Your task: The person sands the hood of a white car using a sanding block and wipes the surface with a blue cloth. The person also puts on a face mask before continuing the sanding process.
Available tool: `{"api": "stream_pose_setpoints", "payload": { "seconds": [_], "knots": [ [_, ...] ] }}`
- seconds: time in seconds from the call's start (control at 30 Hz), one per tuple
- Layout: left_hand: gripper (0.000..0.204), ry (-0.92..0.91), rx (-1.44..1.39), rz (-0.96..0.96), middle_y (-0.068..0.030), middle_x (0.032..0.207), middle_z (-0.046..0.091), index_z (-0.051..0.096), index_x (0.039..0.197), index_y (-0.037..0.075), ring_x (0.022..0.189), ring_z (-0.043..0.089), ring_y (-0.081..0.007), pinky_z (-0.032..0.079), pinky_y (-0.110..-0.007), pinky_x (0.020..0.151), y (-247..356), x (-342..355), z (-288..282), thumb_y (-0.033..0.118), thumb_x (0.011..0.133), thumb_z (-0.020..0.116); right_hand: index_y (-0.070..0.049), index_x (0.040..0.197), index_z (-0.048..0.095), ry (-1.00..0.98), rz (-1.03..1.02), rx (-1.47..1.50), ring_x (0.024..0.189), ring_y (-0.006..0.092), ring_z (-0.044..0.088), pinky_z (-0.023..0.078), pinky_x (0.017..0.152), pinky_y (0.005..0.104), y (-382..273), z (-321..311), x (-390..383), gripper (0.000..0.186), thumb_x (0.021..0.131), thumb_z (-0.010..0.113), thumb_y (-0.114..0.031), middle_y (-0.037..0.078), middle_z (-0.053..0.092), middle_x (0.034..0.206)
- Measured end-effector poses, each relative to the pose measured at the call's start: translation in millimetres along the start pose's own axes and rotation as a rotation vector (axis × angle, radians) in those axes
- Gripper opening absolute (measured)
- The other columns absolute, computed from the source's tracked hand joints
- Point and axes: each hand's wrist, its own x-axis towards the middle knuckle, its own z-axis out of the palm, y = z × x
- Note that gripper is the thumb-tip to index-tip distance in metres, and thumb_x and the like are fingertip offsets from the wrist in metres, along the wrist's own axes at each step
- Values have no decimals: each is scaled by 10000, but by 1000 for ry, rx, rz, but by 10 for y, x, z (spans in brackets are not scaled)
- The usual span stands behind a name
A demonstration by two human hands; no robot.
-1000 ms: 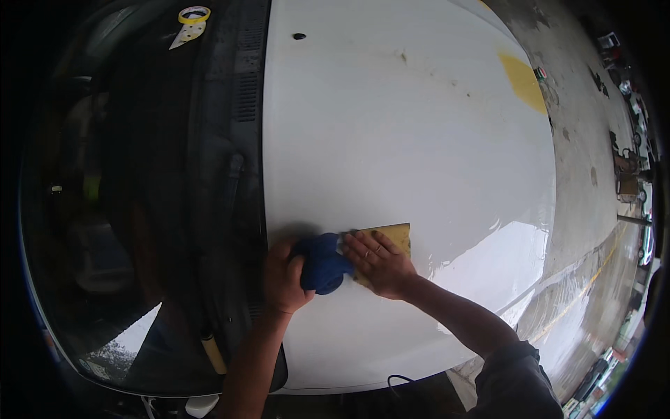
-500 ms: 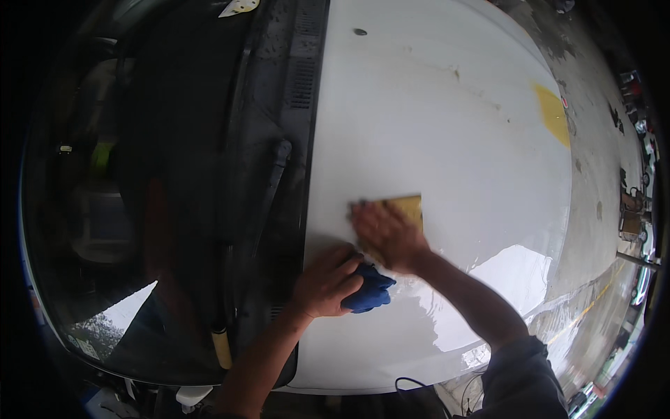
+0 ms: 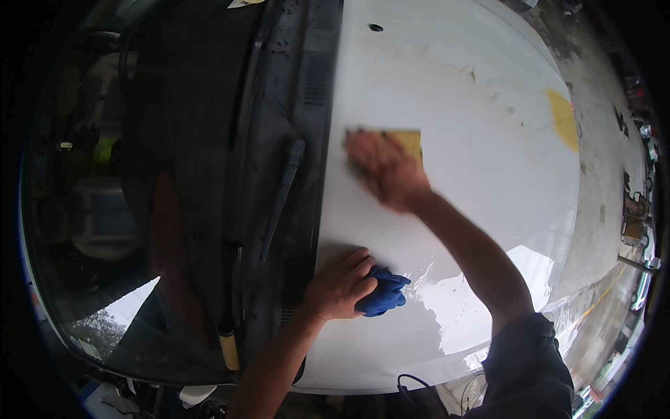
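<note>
My right hand (image 3: 388,167), blurred by motion, lies over a thin yellow sheet (image 3: 407,141) with straight edges on the white car hood (image 3: 453,223). The palm and fingers cover most of the sheet, so I cannot make out its material. Nearer to me, beside the windshield edge of the hood, my left hand (image 3: 342,285) is closed around a bunched blue cloth (image 3: 383,292). The cloth rests on the hood, and its folds stick out to the right of my fingers.
A dark windshield (image 3: 181,105) fills the left side, with a wiper arm (image 3: 284,188) along its base. On the hood are a small black oval piece (image 3: 376,28), faint smudges and a yellow patch (image 3: 562,120) at the far right edge. A cable (image 3: 413,378) hangs by the near edge.
My right hand has slid with the yellow sheet away from me, farther up the hood and apart from the left hand. The left hand stays near the same place with the blue cloth.
</note>
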Motion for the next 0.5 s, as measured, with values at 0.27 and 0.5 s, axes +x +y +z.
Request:
{"api": "stream_pose_setpoints", "payload": {
  "seconds": [0.27, 0.5],
  "knots": [
    [730, -7, 29, -25, -117, 1320, 584, 533, 1059, 157, 1268, 596, -354, 504, -489, 1087, -24, -75, -13, 218, 484, 978, -178, 1653, 290, -217, -108, -110, 1594, 191, 230, 136, 1302, 459, -702, 119, -413, 663, 1064, 457, -430, 33, 255, 1728],
    [805, -4, -18, 22, -136, 1329, 554, 506, 1125, 169, 1296, 564, -360, 484, -489, 1098, -43, 77, 69, 219, 491, 1000, -101, 1601, 366, 238, 211, -32, 1583, 223, 243, 188, 1292, 429, 432, -108, 978, 611, 1085, 428, -422, 65, 323, 1694]
  ]
}}
